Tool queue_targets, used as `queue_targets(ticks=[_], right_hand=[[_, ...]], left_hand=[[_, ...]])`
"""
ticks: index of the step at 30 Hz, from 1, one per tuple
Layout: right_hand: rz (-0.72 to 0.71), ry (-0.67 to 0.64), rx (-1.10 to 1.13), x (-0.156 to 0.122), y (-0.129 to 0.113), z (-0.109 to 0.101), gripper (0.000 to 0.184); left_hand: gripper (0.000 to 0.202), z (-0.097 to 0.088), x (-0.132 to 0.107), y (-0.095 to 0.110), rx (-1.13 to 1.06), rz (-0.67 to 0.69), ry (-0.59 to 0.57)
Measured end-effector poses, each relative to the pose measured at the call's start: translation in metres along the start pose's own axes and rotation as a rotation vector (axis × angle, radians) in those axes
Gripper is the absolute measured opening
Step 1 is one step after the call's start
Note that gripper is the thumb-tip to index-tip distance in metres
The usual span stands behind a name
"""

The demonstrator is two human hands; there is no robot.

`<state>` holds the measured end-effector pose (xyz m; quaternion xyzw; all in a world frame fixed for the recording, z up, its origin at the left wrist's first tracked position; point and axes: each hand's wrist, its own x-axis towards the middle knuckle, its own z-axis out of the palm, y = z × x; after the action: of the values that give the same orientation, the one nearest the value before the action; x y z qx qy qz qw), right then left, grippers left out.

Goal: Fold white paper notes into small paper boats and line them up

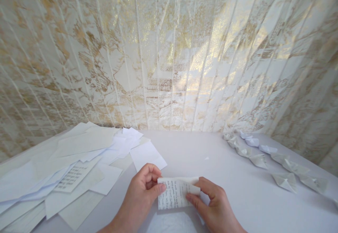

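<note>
Both hands hold a small folded sheet of paper with handwriting [174,193] just above the white table [190,148], near its front edge. My left hand [142,190] pinches the sheet's left edge between thumb and curled fingers. My right hand [211,204] grips the right edge, where a flap is folded over the top. The paper's lower half hangs free between the hands.
A loose pile of white paper sheets [60,169] covers the table's left side. A row of several folded paper figures [264,155] runs along the right side. A curtain with a gold pattern [169,49] hangs behind the table.
</note>
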<state>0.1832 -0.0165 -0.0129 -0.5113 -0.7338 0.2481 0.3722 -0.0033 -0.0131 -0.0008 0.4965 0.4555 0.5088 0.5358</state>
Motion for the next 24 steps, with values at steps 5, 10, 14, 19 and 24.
queue_targets(ticks=[5, 10, 14, 19, 24], right_hand=[[-0.022, 0.009, -0.021, -0.001, 0.003, 0.001, 0.021], [-0.037, 0.037, 0.002, -0.003, 0.005, 0.005, 0.020], [-0.009, 0.115, 0.094, -0.004, 0.005, 0.007, 0.011], [0.028, 0.232, 0.301, -0.004, 0.004, 0.010, 0.035], [0.120, 0.139, 0.383, -0.002, 0.003, 0.010, 0.025]], left_hand=[[0.016, -0.001, 0.001, -0.001, -0.004, 0.010, 0.006], [0.018, -0.001, 0.004, -0.003, 0.000, 0.021, 0.045], [0.024, -0.003, 0.005, -0.007, -0.035, 0.019, 0.064], [0.028, -0.003, 0.003, -0.007, -0.035, 0.013, 0.012], [0.029, -0.002, 0.002, -0.008, 0.007, 0.004, -0.017]])
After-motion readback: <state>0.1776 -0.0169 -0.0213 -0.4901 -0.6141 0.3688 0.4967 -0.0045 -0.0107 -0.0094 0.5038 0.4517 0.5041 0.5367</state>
